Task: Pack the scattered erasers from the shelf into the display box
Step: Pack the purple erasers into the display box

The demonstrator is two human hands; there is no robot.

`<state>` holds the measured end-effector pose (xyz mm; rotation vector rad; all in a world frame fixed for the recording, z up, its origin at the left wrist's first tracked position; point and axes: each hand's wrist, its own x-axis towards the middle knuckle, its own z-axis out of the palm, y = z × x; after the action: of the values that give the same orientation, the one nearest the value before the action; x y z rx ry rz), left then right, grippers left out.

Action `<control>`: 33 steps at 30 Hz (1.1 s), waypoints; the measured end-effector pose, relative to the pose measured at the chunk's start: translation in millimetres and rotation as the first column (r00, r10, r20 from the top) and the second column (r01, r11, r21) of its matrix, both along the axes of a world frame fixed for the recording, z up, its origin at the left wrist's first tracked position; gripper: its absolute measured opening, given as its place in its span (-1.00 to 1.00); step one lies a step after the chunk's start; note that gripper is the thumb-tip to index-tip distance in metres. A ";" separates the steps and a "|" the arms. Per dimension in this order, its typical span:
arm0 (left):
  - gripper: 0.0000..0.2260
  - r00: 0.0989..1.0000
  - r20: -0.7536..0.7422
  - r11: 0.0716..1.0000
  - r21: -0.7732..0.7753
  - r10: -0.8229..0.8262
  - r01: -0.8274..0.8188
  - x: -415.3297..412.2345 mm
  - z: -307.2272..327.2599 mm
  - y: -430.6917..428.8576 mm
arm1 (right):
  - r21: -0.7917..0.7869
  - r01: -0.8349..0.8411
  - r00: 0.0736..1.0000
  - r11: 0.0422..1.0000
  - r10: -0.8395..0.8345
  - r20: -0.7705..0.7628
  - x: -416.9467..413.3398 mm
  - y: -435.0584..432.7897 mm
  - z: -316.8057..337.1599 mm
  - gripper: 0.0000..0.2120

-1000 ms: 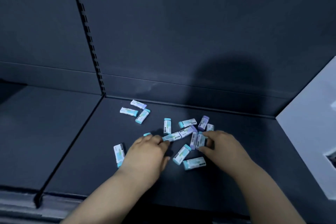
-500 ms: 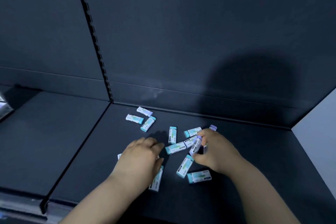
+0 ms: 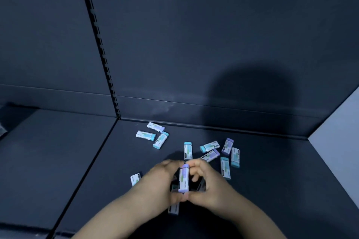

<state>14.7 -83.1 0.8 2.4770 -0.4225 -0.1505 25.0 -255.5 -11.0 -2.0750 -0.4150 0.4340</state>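
Several small erasers in white, teal and purple sleeves lie scattered on the dark shelf [image 3: 272, 190]. Between my two hands stands a purple-tipped eraser [image 3: 183, 178], held upright just above the shelf. My left hand [image 3: 158, 182] grips it from the left and my right hand [image 3: 208, 184] pinches it from the right, thumb at its lower end. Loose ones lie behind my hands: a teal eraser [image 3: 188, 150] and a purple eraser [image 3: 227, 146]. Three more [image 3: 153, 135] sit near the back wall. One eraser [image 3: 135, 179] lies left of my left hand. The display box is not visible.
A slotted upright rail [image 3: 101, 44] divides the back panel, and a seam [image 3: 87, 169] splits the shelf into two boards. A pale wall [image 3: 338, 137] bounds the right side. Another eraser [image 3: 173, 208] peeks out under my wrists.
My hands have come together at the middle. The right hand lifted a purple-tipped eraser off the pile, and both hands now hold it upright. The view shifted slightly.
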 end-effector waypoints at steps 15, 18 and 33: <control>-0.32 0.992 0.036 0.888 0.444 0.118 -0.122 5.6 -3.3 37.9 | -0.562 0.329 0.904 0.759 -0.081 0.420 61.5 -26.3 -11.3 -0.69; -0.31 0.994 0.013 0.889 0.447 0.104 -0.099 3.1 -7.5 39.2 | -0.651 0.328 0.873 0.685 0.045 0.486 64.3 -25.3 -8.9 -0.70; -0.38 0.998 0.015 0.890 0.452 0.060 -0.060 2.5 -8.1 42.6 | -0.440 -0.250 0.965 0.863 0.259 -0.039 52.0 31.5 39.7 -0.74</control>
<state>17.2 -40.5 -7.4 2.9473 -0.3387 -0.2467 77.0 -224.0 28.7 -2.4763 -0.6578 0.7190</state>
